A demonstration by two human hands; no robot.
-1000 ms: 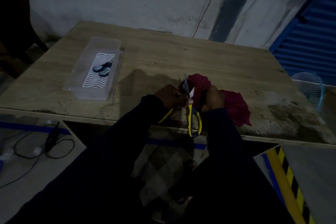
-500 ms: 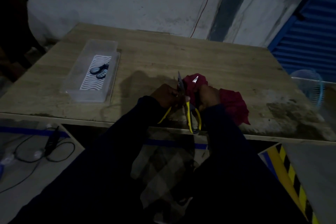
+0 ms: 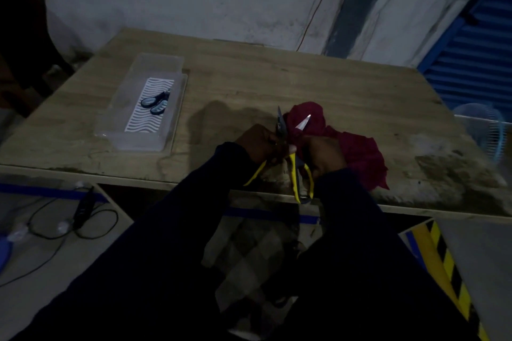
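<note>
Setting: dim room with a stained plaster wall and a blue slatted shutter (image 3: 476, 44) at the right. A wooden worktop (image 3: 277, 77) fills the middle of the view.

Item 1, yellow-handled scissors (image 3: 300, 174): held at the near edge of the worktop, about midway along it. The blades are spread apart. One dark blade points up and away. The tip of the other blade, bright, shows against the cloth. The looped handle overhangs the near edge.

Item 2, red cloth (image 3: 357, 152): crumpled on the worktop by the near edge, just behind and to the right of the scissors, touching the right hand.

Item 3, left hand (image 3: 260, 144): fingers curled round the scissors near the pivot, with one yellow handle sticking out below it.

Item 4, right hand (image 3: 327, 158): fingers curled round the upper part of the looped handle, pressed against the cloth. Whether it also pinches the cloth cannot be told.

Item 5, clear plastic tray (image 3: 133, 144): near the left edge of the worktop, well apart from the hands. It has a wavy-striped liner.

Item 6, small blue-grey cutters (image 3: 155, 99): lying inside the tray on the liner.

Item 7, pale blue fan guard (image 3: 487, 133): beyond the right edge of the worktop.

Item 8, black cable (image 3: 83, 207): coiled on the floor, below the near left corner.
</note>
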